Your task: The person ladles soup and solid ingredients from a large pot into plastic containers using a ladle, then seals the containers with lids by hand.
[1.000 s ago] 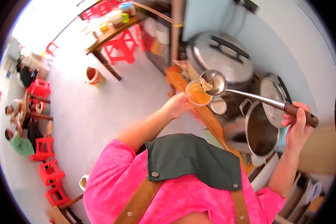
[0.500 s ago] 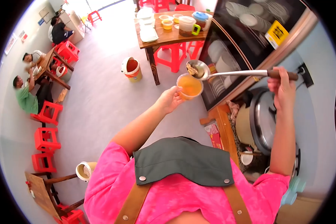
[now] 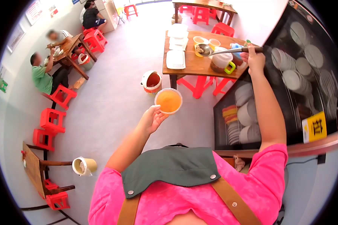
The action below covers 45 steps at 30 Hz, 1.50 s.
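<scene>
My left hand (image 3: 153, 119) is closed on the side of a clear round plastic tub (image 3: 169, 102) filled with orange-yellow soup. The tub is upright, held out in front of me over the floor. In my right hand (image 3: 254, 60) is a long metal ladle (image 3: 229, 51), gripped by its dark handle. Its bowl points left and holds some brown pieces. From this angle the ladle overlaps the wooden table (image 3: 191, 62), where similar tubs (image 3: 214, 42) and a pitcher with a green handle (image 3: 221, 62) stand. Whether the ladle touches them I cannot tell.
White takeaway boxes (image 3: 175, 59) sit at the table's left end. A dark glass-fronted cabinet (image 3: 248, 86) with stacked dishes stands close on my right. A bucket (image 3: 151, 80) is on the floor ahead. People sit at a table (image 3: 69, 52) on the left, near red stools (image 3: 64, 96).
My view has turned right, toward the cabinet. The ladle has moved away from above the tub, out toward the table. The tub is still in my left hand.
</scene>
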Motion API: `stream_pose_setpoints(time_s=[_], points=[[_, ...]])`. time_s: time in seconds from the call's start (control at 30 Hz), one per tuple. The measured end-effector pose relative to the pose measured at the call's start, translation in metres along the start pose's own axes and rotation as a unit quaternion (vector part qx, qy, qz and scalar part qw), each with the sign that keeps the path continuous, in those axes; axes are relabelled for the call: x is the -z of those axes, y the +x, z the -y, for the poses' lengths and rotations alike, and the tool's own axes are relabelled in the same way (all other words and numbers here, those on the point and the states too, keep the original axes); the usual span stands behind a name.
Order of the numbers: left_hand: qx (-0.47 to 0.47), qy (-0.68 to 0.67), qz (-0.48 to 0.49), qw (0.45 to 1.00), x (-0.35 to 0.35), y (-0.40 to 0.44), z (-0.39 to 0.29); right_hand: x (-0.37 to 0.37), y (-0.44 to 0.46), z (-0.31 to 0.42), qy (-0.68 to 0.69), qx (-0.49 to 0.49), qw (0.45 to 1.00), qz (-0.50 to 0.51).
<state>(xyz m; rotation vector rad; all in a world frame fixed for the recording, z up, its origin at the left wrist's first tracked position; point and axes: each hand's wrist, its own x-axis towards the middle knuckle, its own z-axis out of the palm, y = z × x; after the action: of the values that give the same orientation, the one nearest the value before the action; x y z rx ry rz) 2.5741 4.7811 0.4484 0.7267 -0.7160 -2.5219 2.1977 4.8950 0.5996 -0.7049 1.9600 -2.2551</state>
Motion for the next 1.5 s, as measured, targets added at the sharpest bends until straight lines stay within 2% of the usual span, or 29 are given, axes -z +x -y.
stream_pose_setpoints(time_s=[0.1, 0.17, 0.3, 0.33, 0.4, 0.5, 0.57, 0.63, 0.7, 0.8, 0.97, 1.03, 1.07, 1.13, 1.27, 1.33, 1.37, 1.43, 1.47, 1.5], points=[[-0.037, -0.027, -0.021, 0.999, -0.002, 0.008, -0.009, -0.03, 0.056, -0.053, -0.019, 0.01, 1.0, -0.014], [-0.042, -0.029, -0.029, 0.998, -0.006, 0.009, -0.016, -0.045, 0.084, -0.087, -0.047, -0.018, 0.999, -0.013], [-0.062, -0.045, -0.073, 0.994, -0.002, 0.018, -0.026, -0.066, 0.115, -0.142, -0.144, 0.095, 0.985, 0.01], [-0.062, -0.046, -0.077, 0.994, -0.001, 0.02, -0.027, -0.069, 0.119, -0.148, -0.144, 0.093, 0.985, 0.013], [-0.075, -0.045, -0.086, 0.992, -0.001, 0.022, -0.029, -0.071, 0.122, -0.159, -0.234, 0.13, 0.963, 0.036], [-0.085, -0.042, -0.097, 0.991, -0.003, 0.023, -0.032, -0.076, 0.132, -0.188, -0.231, 0.175, 0.956, 0.045], [-0.087, -0.044, -0.096, 0.991, -0.003, 0.024, -0.031, -0.079, 0.122, -0.18, -0.239, 0.184, 0.952, 0.055], [-0.088, -0.046, -0.093, 0.991, -0.003, 0.024, -0.031, -0.082, 0.114, -0.175, -0.313, 0.207, 0.923, 0.081], [-0.088, -0.033, -0.117, 0.989, -0.005, 0.022, -0.031, -0.084, 0.111, -0.176, -0.301, 0.185, 0.93, 0.099], [-0.087, -0.034, -0.119, 0.989, -0.001, 0.022, -0.03, -0.083, 0.112, -0.188, -0.286, 0.28, 0.901, 0.169], [-0.092, -0.033, -0.11, 0.989, 0.003, 0.017, -0.027, -0.078, 0.109, -0.201, -0.329, 0.303, 0.856, 0.26], [-0.092, -0.028, -0.11, 0.989, 0.002, 0.013, -0.027, -0.074, 0.106, -0.201, -0.386, 0.352, 0.791, 0.317], [-0.09, -0.029, -0.107, 0.99, 0.001, 0.01, -0.027, -0.073, 0.105, -0.201, -0.386, 0.352, 0.792, 0.314], [-0.088, -0.03, -0.101, 0.991, 0.002, 0.006, -0.028, -0.072, 0.101, -0.198, -0.39, 0.394, 0.761, 0.338], [-0.082, -0.032, -0.081, 0.993, 0.004, -0.002, -0.026, -0.065, 0.08, -0.177, -0.424, 0.358, 0.77, 0.316], [-0.078, -0.03, -0.074, 0.994, 0.004, -0.007, -0.025, -0.06, 0.068, -0.169, -0.326, 0.338, 0.858, 0.208], [-0.073, -0.027, -0.073, 0.994, 0.005, -0.01, -0.025, -0.055, 0.061, -0.163, -0.329, 0.337, 0.858, 0.205], [-0.064, -0.023, -0.068, 0.995, 0.007, -0.017, -0.023, -0.04, 0.043, -0.148, -0.229, 0.277, 0.933, -0.003], [-0.059, -0.02, -0.055, 0.997, 0.007, -0.02, -0.022, -0.03, 0.029, -0.138, -0.079, 0.183, 0.98, -0.003], [-0.054, -0.017, -0.04, 0.998, 0.006, -0.023, -0.022, -0.018, 0.011, -0.126, 0.076, 0.085, 0.993, -0.004]])
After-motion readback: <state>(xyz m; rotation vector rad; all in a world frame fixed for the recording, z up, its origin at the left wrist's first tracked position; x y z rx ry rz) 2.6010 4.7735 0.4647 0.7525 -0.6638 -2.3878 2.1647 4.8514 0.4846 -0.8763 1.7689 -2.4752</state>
